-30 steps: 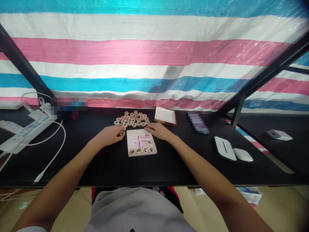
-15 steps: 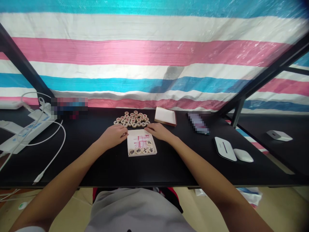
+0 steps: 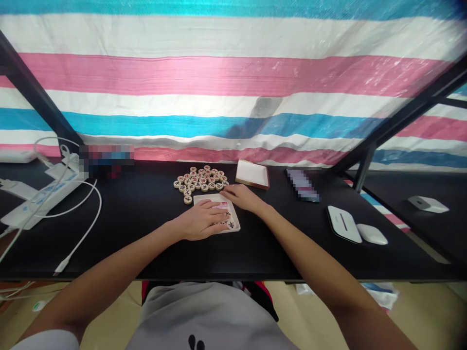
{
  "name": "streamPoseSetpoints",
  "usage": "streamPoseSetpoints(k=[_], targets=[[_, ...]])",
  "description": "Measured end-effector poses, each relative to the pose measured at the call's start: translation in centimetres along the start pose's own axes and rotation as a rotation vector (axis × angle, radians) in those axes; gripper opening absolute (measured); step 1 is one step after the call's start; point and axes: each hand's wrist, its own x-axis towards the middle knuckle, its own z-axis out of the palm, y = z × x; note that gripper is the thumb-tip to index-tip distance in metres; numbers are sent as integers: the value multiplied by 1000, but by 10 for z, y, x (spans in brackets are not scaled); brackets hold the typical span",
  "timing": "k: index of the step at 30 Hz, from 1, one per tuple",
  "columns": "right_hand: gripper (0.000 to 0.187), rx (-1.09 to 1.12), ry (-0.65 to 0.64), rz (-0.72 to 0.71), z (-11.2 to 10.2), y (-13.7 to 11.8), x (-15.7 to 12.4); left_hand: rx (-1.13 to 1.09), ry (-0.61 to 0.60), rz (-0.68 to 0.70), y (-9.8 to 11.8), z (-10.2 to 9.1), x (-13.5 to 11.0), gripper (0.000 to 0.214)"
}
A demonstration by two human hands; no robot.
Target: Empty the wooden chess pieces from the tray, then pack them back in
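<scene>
A shallow white box (image 3: 236, 225) lies on the desk with a few wooden Chinese chess pieces along its near side. My left hand (image 3: 200, 221) is over the box, fingers stretched and slightly spread, covering its left part and some pieces. A black-marked piece (image 3: 231, 224) shows in the near right corner. My right hand (image 3: 241, 197) grips the box at its far right corner, fingers bent over the rim. Just beyond the box lies a cluster of round chess pieces (image 3: 198, 185), with red and black characters. One piece (image 3: 187, 200) sits at the cluster's near left.
The box lid (image 3: 251, 174) lies open side up behind my right hand. Further right are a blurred phone (image 3: 302, 185), a white flat device (image 3: 344, 224) and a white mouse (image 3: 372, 234). A power strip (image 3: 45, 197) with white cables is on the left. A striped sheet hangs behind the desk.
My left hand has moved from the box's far left corner to over its inside, fingers now stretched. Two pieces now show at the cluster's near left. My right hand stays at the corner.
</scene>
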Motion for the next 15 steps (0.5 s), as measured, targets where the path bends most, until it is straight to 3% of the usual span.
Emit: streamPoseSetpoints(k=[10, 15], targets=[[34, 21, -13, 12, -1, 0, -1, 21, 15, -60, -6, -17, -12, 38], [35, 14, -21, 21, 0, 1, 0, 81, 85, -105, -14, -13, -10, 33]])
